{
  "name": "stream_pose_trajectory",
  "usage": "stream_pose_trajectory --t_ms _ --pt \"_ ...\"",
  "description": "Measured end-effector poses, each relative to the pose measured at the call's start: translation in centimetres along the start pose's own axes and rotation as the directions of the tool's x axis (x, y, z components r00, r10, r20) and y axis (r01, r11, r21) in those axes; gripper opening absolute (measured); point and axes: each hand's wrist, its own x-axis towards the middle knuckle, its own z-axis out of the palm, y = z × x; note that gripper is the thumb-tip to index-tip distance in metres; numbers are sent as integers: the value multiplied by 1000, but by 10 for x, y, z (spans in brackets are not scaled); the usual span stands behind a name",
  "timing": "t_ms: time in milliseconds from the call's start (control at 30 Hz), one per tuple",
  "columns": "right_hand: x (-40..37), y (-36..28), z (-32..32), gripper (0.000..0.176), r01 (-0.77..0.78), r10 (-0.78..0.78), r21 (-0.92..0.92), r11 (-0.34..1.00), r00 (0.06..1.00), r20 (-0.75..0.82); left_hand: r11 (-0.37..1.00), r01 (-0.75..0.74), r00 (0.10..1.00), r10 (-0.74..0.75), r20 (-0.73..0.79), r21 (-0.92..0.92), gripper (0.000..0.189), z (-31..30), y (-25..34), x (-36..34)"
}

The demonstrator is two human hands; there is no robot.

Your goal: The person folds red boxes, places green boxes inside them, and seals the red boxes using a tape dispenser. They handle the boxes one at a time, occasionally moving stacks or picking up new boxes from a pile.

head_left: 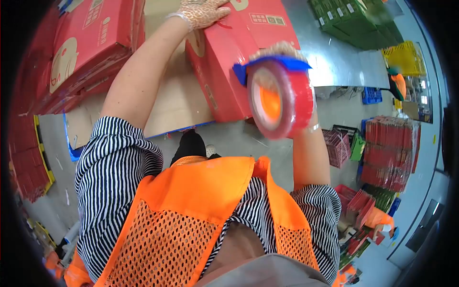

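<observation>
My left hand (203, 13), in a patterned glove, lies flat with fingers stretched on top of a red carton (217, 62). In my right hand (279, 49) is a tape dispenser (301, 98) with a blue edge and a large roll of red-looking tape. The roll hides most of that hand; only part of the glove shows above it. The dispenser is in front of the carton's right side in this view, and whether it touches the carton cannot be told.
Another red carton (91, 43) stands at the left on the cardboard-covered surface (174, 100). A metal table (330, 62) bears green crates (356, 21). Stacked flat red cartons (389, 153), a pink crate (336, 147) and a blue crate (372, 95) are at the right. People in orange vests are farther off.
</observation>
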Motion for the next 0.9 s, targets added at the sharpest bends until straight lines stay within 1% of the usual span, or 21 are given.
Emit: stream_pose_trajectory --t_ms 33,67,100,133,167,200,233,267,300,333,367,400,433,467,500,567,600,700,767,833,900 --pt "-18 -8 12 31 46 -80 -412 910 995 -66 1000 -16 1000 16 12 7 67 0 2 1" --pt "-35 -17 16 28 149 -199 -784 603 980 33 999 -8 1000 7 5 51 66 0 2 2" --pt "-49 -23 16 25 213 -250 -966 147 953 172 996 4 1000 -3 -4 94 65 -7 11 0" --pt "-64 8 -7 27 313 -339 -506 804 940 43 991 -4 989 24 -147 134 56 -7 24 -11" --pt "-75 2 4 31 19 -42 -110 994 977 -211 989 -12 990 33 -140 144 56 -9 41 -20" --pt "-74 -1 7 34 218 -289 -545 809 956 -47 911 -130 991 129 27 391 52 -11 61 -25" --pt "-72 -1 8 37 390 -430 -823 412 880 202 760 -269 962 177 210 592 48 -13 83 -33" --pt "-73 2 6 37 401 -452 -815 418 870 196 848 -281 959 267 96 449 53 7 109 -57" --pt "-75 8 3 37 257 -344 -789 558 937 62 905 -312 942 334 -29 290 59 26 127 -80" --pt "-78 13 0 38 98 -206 -730 676 977 -61 895 -324 939 345 -13 306 59 22 134 -88" --pt "-81 18 2 38 95 -207 -716 692 976 -70 889 -358 930 365 30 287 63 19 142 -98" --pt "-82 20 5 38 343 -393 -746 571 912 118 882 -389 920 385 70 266 67 18 148 -105" --pt "-82 22 5 39 566 -546 -723 396 778 310 877 -394 918 387 82 276 67 17 150 -107" --pt "-91 27 6 36 596 -592 -751 283 725 352 879 -395 918 387 84 267 67 15 149 -108" --pt "-100 33 5 35 572 -578 -761 306 747 329 882 -393 919 385 85 260 67 13 147 -107" --pt "-110 40 0 34 607 -607 -765 216 697 382 878 -391 920 377 102 277 68 15 146 -105" --pt "-110 49 -9 28 658 -613 -722 214 665 425 875 -400 916 390 91 274 68 15 146 -104" --pt "-117 59 -18 26 713 -609 -649 265 646 461 878 -400 916 384 114 261 70 14 143 -106" --pt "-120 69 -22 25 716 -613 -636 287 648 453 883 -422 906 416 73 207 72 16 137 -109" --pt "-120 79 -29 24 730 -606 -577 365 657 448 881 -419 908 415 65 219 72 12 134 -112" --pt "-123 83 -33 23 745 -618 -568 351 639 458 872 -431 901 431 50 232 72 16 116 -103"
